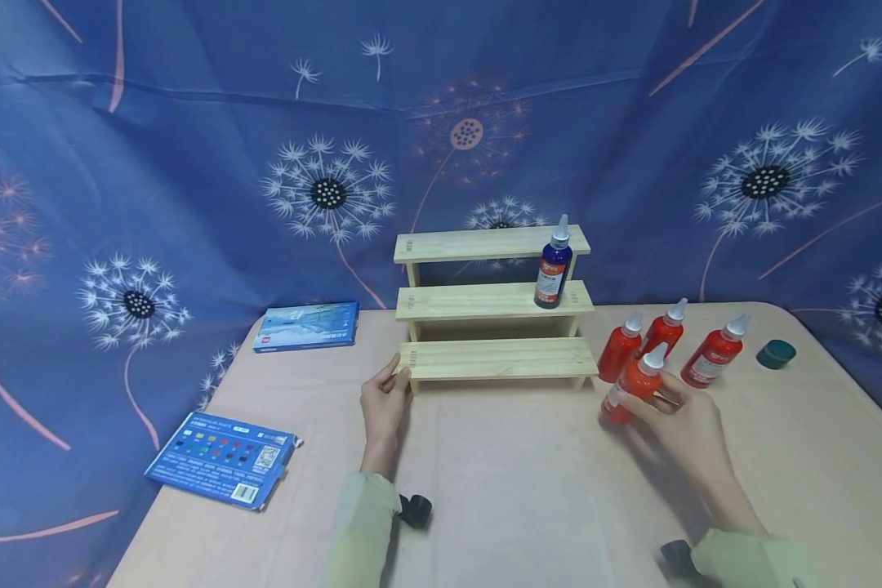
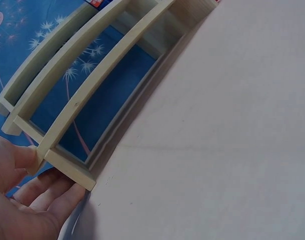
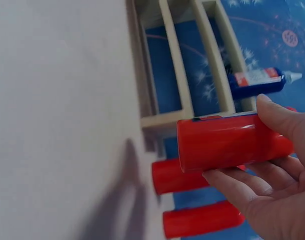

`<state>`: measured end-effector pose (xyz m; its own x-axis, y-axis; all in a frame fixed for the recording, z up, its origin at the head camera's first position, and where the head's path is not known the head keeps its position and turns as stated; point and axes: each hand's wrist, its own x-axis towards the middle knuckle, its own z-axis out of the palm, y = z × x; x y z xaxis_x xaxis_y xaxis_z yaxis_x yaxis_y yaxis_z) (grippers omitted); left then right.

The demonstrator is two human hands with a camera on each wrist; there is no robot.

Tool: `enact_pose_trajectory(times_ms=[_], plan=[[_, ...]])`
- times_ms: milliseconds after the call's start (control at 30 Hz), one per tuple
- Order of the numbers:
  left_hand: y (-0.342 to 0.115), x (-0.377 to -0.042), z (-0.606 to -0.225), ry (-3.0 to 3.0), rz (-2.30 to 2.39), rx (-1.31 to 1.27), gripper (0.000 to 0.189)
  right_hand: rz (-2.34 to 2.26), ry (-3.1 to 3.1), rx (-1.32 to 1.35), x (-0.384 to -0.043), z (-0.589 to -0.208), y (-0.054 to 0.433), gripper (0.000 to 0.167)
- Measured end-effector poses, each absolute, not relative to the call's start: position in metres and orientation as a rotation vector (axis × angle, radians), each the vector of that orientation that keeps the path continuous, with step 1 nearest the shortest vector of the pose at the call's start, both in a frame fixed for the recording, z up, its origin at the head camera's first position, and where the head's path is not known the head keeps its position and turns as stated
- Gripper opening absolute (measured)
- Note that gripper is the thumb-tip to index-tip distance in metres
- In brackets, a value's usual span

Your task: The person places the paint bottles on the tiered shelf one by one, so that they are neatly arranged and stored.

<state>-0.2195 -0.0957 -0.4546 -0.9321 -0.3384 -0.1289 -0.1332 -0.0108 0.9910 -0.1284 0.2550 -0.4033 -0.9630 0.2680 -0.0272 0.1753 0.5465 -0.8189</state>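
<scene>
A three-step wooden rack [image 1: 496, 359] stands on the table, and a dark blue squeeze bottle [image 1: 551, 273] is upright on its middle step. My left hand [image 1: 384, 400] grips the left end of the lowest step; in the left wrist view the thumb is at the plank's end and the fingers lie along the leg [image 2: 70, 170]. My right hand [image 1: 679, 425] holds an orange-red paint bottle [image 1: 635, 384] with a pale pointed cap, slightly tilted, to the right of the rack. Behind it stand several red bottles [image 1: 713, 359]; the right wrist view shows the held bottle's side [image 3: 217, 142].
At the far right of the table sits a dark green round lid-like thing [image 1: 776, 354]. To the left lie two blue flat boxes, one at the back [image 1: 307, 327] and one nearer [image 1: 224, 459]. A blue dandelion-print cloth [image 1: 213, 163] hangs close behind the rack.
</scene>
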Motion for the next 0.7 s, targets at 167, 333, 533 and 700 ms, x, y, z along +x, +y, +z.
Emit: enact_pose_trajectory(times_ms=[167, 333, 533, 700], plan=[[-0.096, -0.219, -0.455, -2.095, -2.051, 0.512, 0.036, 1.422, -2.633, -0.292, -0.134, -0.39, 0.244, 0.073], [-0.095, -0.219, -0.454, -2.104, -2.04, 0.496, 0.035, 1.483, -2.583, -0.247, -0.142, -0.38, 0.23, 0.072], [-0.095, -0.218, -0.453, -2.115, -2.02, 0.501, 0.036, 1.501, -2.565, -0.17, -0.153, -0.371, 0.212, 0.068], [-0.095, -0.218, -0.454, -2.121, -2.002, 0.502, 0.035, 1.525, -2.548, -0.128, -0.164, -0.365, 0.197, 0.068]])
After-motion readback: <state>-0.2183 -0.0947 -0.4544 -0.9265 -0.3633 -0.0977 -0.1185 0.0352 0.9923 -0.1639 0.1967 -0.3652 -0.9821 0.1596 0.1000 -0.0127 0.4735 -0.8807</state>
